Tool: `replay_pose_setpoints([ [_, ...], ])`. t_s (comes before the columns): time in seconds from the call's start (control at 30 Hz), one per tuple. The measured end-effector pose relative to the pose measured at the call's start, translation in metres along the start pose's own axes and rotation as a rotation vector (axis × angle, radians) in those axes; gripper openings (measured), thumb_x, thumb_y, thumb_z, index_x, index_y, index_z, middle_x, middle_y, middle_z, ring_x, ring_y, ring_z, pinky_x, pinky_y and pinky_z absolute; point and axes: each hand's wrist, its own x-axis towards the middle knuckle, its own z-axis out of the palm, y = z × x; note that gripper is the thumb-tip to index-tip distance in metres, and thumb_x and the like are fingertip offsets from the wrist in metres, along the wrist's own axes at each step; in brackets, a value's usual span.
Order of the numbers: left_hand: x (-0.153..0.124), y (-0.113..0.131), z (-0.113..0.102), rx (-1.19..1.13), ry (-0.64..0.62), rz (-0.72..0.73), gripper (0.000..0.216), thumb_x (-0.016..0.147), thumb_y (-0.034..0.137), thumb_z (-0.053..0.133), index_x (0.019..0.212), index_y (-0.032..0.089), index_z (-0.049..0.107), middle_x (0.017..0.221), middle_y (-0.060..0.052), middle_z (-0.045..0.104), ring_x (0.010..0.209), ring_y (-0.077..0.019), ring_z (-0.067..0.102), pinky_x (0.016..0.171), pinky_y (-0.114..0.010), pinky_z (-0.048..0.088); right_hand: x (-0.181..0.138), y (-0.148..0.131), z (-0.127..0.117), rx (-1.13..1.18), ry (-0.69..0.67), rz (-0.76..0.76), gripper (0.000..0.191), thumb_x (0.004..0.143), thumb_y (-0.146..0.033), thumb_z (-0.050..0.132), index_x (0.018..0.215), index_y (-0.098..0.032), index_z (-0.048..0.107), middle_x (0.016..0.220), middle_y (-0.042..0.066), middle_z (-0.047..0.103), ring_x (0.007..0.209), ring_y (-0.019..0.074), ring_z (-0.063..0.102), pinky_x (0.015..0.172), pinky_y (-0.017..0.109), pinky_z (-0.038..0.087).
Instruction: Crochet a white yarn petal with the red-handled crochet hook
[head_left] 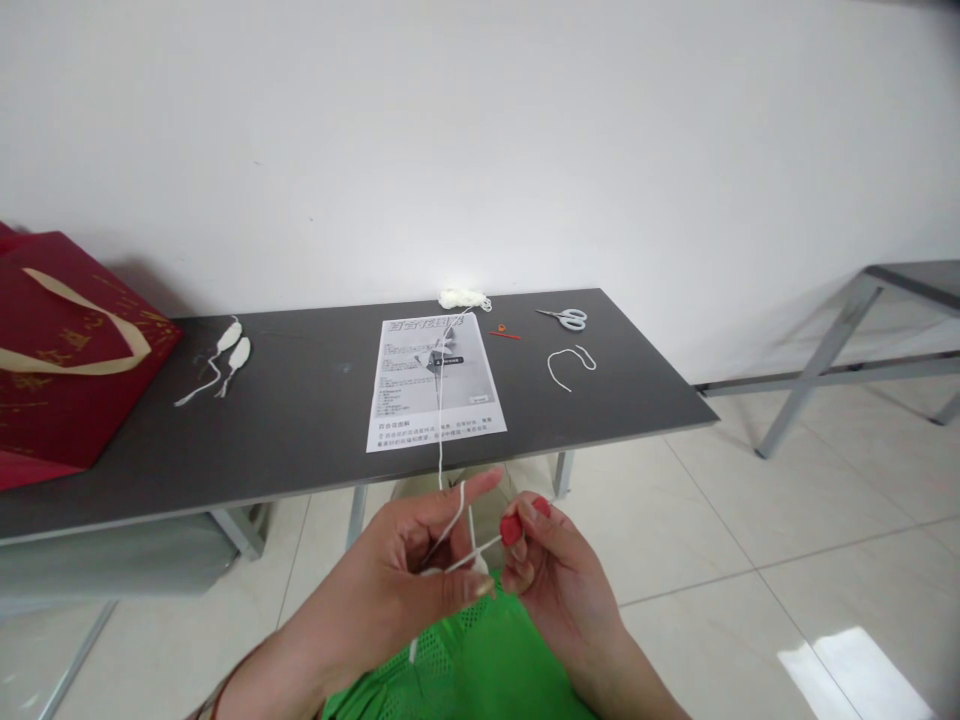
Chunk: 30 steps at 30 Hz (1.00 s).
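Observation:
My left hand (pixel 420 575) is closed in a pinch on a strand of white yarn (pixel 441 440), which loops over its raised forefinger. My right hand (pixel 551 575) is closed too, pinching what looks like a crochet hook with a red grip (pixel 511 529) against the same yarn. The strand runs up and away across a printed instruction sheet (pixel 433 385) to a small white yarn bundle (pixel 463 297) at the far edge of the dark table (pixel 315 400). Both hands hover in front of the table, above a green mesh garment (pixel 480 665).
On the table lie two white crocheted pieces (pixel 229 350) with tails, a small orange tool (pixel 505 334), white scissors (pixel 564 318) and a loose yarn offcut (pixel 568 362). A red gift bag (pixel 64 350) stands at the left. Another table frame (pixel 862 330) stands at the right on tiled floor.

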Motion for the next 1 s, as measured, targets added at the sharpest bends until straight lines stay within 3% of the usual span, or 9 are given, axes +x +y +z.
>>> replay_pose_setpoints([
  [0.23, 0.000, 0.002, 0.001, -0.028, 0.042, 0.031, 0.059, 0.076, 0.026, 0.074, 0.131, 0.035, 0.055, 0.067, 0.008, 0.040, 0.060, -0.0082, 0.035, 0.057, -0.021, 0.029, -0.001, 0.005, 0.003, 0.085, 0.050, -0.003, 0.014, 0.075, -0.024, 0.076, 0.072, -0.012, 0.069, 0.056, -0.002, 0.065, 0.043, 0.0063, 0.058, 0.045, 0.016, 0.055],
  [0.6, -0.005, 0.002, -0.004, -0.082, 0.080, -0.016, 0.052, 0.070, 0.025, 0.080, 0.119, 0.036, 0.065, 0.074, 0.005, 0.046, 0.067, -0.0101, 0.043, 0.064, -0.023, 0.036, 0.001, 0.006, 0.003, 0.150, 0.011, 0.040, 0.012, 0.079, -0.023, 0.072, 0.077, -0.011, 0.069, 0.056, -0.003, 0.063, 0.042, 0.0044, 0.053, 0.041, 0.014, 0.051],
  [0.7, -0.003, 0.001, -0.001, -0.096, 0.128, -0.003, 0.025, 0.067, 0.021, 0.081, 0.091, 0.028, 0.076, 0.068, 0.005, 0.048, 0.066, -0.0099, 0.046, 0.065, -0.022, 0.037, 0.001, 0.008, 0.002, 0.187, 0.020, 0.076, 0.014, 0.077, -0.024, 0.074, 0.077, -0.011, 0.069, 0.055, -0.003, 0.061, 0.042, 0.0039, 0.052, 0.039, 0.012, 0.047],
  [0.77, -0.002, -0.001, 0.002, -0.093, 0.165, 0.016, 0.009, 0.066, 0.018, 0.081, 0.072, 0.022, 0.075, 0.066, 0.004, 0.052, 0.067, -0.0103, 0.048, 0.067, -0.022, 0.039, 0.001, 0.009, 0.002, 0.197, 0.038, 0.083, 0.015, 0.076, -0.025, 0.076, 0.076, -0.011, 0.069, 0.054, -0.004, 0.060, 0.042, 0.0038, 0.052, 0.039, 0.012, 0.046],
  [0.8, -0.001, -0.002, 0.003, -0.092, 0.185, 0.022, 0.009, 0.066, 0.017, 0.081, 0.072, 0.022, 0.075, 0.067, 0.004, 0.054, 0.067, -0.0104, 0.049, 0.067, -0.022, 0.039, 0.002, 0.008, 0.002, 0.190, 0.048, 0.074, 0.015, 0.075, -0.025, 0.076, 0.076, -0.012, 0.069, 0.054, -0.004, 0.060, 0.043, 0.0041, 0.052, 0.040, 0.012, 0.047],
  [0.9, 0.001, -0.004, 0.004, -0.081, 0.230, 0.026, 0.033, 0.064, 0.017, 0.081, 0.096, 0.027, 0.076, 0.066, 0.005, 0.053, 0.061, -0.0093, 0.047, 0.061, -0.022, 0.037, 0.002, 0.005, 0.004, 0.121, 0.067, 0.003, 0.016, 0.073, -0.026, 0.078, 0.074, -0.013, 0.069, 0.056, -0.003, 0.063, 0.043, 0.0045, 0.053, 0.042, 0.013, 0.050],
  [1.0, 0.004, -0.001, 0.003, -0.005, 0.201, 0.021, 0.020, 0.065, 0.015, 0.080, 0.084, 0.021, 0.077, 0.061, 0.005, 0.051, 0.058, -0.0093, 0.045, 0.059, -0.022, 0.036, 0.004, -0.002, 0.006, 0.016, 0.030, -0.051, 0.018, 0.073, -0.026, 0.077, 0.069, -0.012, 0.068, 0.054, -0.003, 0.061, 0.039, 0.0045, 0.049, 0.039, 0.015, 0.051],
])
